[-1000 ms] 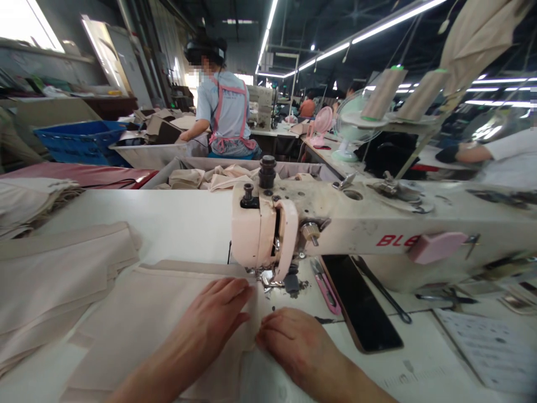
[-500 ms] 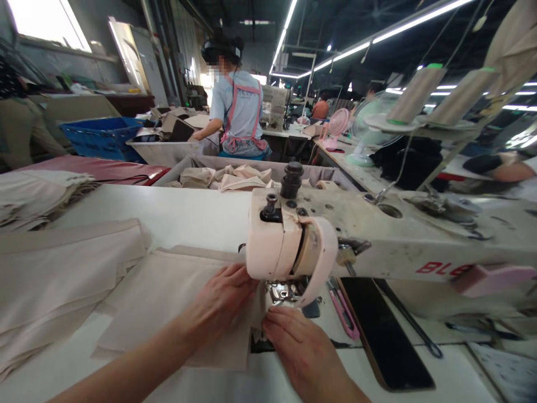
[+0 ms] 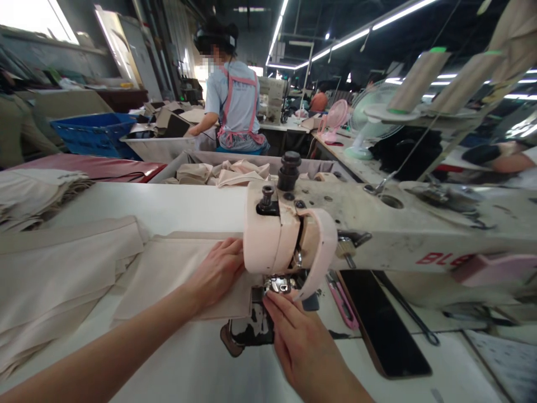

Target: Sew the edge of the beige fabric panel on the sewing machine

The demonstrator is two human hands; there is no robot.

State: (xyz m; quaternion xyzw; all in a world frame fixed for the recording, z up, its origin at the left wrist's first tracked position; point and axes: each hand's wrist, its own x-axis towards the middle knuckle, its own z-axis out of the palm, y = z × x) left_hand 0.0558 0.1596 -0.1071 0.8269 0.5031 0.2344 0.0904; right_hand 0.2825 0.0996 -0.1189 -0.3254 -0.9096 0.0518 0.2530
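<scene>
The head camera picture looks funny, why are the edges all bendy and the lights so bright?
In the head view, a wide lens bows and stretches the edges, so the sewing machine arm smears rightward. The ceiling light strips and the window glare white against a dark roof. The left hand and right hand look sharp; the far right is blurry.

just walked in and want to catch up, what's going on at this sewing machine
A person sits at an industrial sewing machine with a beige fabric piece laid flat on the white table. The left hand presses flat on the fabric just left of the machine head. The right hand rests in front of the presser foot, fingers pointing at the fabric's edge there. A stack of similar beige pieces lies to the left, and a black phone lies under the machine arm. Another worker sits further back.
</scene>
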